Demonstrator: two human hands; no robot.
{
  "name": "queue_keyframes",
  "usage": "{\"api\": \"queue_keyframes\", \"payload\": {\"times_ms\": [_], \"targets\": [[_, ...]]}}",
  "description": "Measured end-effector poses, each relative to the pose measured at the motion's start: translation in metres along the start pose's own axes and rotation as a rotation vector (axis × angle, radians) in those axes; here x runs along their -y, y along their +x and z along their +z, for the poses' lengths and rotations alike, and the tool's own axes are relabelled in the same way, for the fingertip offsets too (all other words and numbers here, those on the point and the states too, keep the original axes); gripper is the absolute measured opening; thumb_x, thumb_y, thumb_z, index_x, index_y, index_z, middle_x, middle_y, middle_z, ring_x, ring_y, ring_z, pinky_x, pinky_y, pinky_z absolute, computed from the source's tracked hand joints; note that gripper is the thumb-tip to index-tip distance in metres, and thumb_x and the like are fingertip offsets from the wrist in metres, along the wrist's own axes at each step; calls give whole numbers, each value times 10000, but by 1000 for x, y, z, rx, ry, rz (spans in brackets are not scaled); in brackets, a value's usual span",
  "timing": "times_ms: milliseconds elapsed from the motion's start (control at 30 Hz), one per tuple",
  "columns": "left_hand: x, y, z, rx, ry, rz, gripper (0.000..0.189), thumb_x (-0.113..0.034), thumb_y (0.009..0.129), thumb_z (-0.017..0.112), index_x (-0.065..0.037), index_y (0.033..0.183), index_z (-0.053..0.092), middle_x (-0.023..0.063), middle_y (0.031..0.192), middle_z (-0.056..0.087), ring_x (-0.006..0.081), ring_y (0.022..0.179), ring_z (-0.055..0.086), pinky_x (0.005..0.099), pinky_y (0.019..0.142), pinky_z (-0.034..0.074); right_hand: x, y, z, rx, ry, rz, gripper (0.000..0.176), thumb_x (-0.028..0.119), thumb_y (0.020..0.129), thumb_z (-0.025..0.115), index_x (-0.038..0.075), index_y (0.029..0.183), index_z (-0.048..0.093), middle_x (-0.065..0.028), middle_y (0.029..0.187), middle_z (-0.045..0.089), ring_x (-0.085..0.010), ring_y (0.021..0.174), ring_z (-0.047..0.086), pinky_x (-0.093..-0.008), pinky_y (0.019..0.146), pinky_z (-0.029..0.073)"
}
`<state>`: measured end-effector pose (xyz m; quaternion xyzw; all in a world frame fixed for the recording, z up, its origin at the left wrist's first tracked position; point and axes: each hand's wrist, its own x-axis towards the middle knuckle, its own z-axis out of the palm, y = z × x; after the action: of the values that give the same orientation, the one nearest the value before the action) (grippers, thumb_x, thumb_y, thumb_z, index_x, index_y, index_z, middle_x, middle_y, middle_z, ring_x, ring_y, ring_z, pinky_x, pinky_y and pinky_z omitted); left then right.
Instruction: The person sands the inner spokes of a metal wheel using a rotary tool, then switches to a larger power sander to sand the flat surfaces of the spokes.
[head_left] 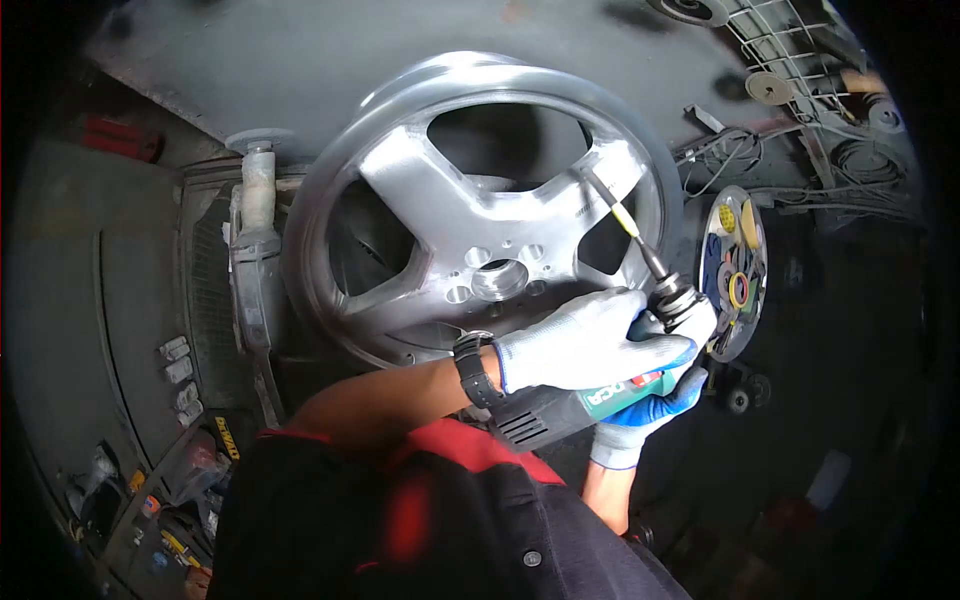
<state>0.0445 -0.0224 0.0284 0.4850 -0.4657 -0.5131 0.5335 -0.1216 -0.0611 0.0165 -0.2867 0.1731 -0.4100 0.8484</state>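
Both my hands wear white gloves with blue palms and hold a green and black DCA power grinder (545,415). My left hand (585,340), with a black watch at its wrist, is closed over the front of the tool. Lower down, my right hand (645,410) wraps around the green body from the right side. A long thin bit (625,218) points up and left from the tool's black collar, its tip overlapping the upper right spoke. Behind it stands a bare silver alloy wheel rim (440,215), tilted to face me, with broad spokes and a round centre bore.
Right of the rim is a round tray (715,340) of discs and small parts. A machine with an upright cylinder (258,190) stands left. Coiled cables (735,150) and a wire rack (775,40) lie at upper right. Tools clutter the lower left near a yellow DeWalt label (227,437).
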Motion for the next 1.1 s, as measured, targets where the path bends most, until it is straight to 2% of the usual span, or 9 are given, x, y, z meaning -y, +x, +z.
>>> {"api": "queue_keyframes", "payload": {"times_ms": [200,300,400,433,533,667,800,833,1100], "targets": [[18,-2,-2,-20,-39,-35,568,-532,875,665,27,975,653,152,843,680,261,797,684,365,736,516,-20,-8,6,-43,1,8,638,587,947,489,91,1346,538,-102,1239,628,-245,1181,581,-420,1051,440],[10,3,-10,56,-85,-94,591,-546,865,670,40,939,657,137,809,686,239,771,687,366,696,519,-22,1,25,-95,-94,-101,597,559,965,469,90,1326,549,-106,1235,627,-252,1167,584,-416,1047,440],[12,13,-6,39,-107,-25,513,-487,896,661,1,1055,648,135,868,701,242,812,710,358,723,535,-19,10,32,-85,-160,-186,619,549,965,475,93,1383,485,-116,1288,587,-260,1197,566,-420,1055,435],[15,16,-7,12,-125,85,456,-442,925,648,-30,1119,640,135,917,714,236,836,720,350,745,542,-16,10,38,-106,-184,-166,644,547,956,499,95,1413,451,-116,1308,568,-259,1208,556,-419,1049,437],[16,23,-10,11,-243,136,451,-431,944,636,-27,1145,640,133,928,725,229,844,723,344,753,543,-12,19,35,-50,-241,-181,761,614,914,509,75,1447,443,-130,1336,578,-266,1227,564,-418,1074,428],[23,25,-10,10,-281,119,487,-462,953,620,-23,1162,638,129,900,729,228,846,723,342,756,541,-9,20,32,-137,-214,-178,755,589,900,552,70,1438,449,-133,1324,583,-273,1221,566,-413,1073,428],[18,15,-12,3,-268,64,477,-471,948,619,-20,1100,660,141,854,710,267,813,717,357,746,539,-13,10,34,-116,-182,-136,795,601,880,574,52,1438,440,-140,1317,580,-273,1220,564,-411,1081,421],[23,11,-9,-15,-279,82,450,-450,945,631,-22,1082,660,144,837,698,275,794,711,363,726,534,-17,6,37,-69,-203,-131,678,545,936,527,69,1415,464,-127,1349,561,-267,1241,545,-411,1084,412],[41,-35,-9,-124,-281,156,352,-330,927,668,-3,1054,635,155,856,672,286,764,672,371,677,506,-45,-42,23,-182,-266,-47,781,610,901,542,72,1454,419,-107,1389,524,-272,1278,502,-422,1111,373]]}}
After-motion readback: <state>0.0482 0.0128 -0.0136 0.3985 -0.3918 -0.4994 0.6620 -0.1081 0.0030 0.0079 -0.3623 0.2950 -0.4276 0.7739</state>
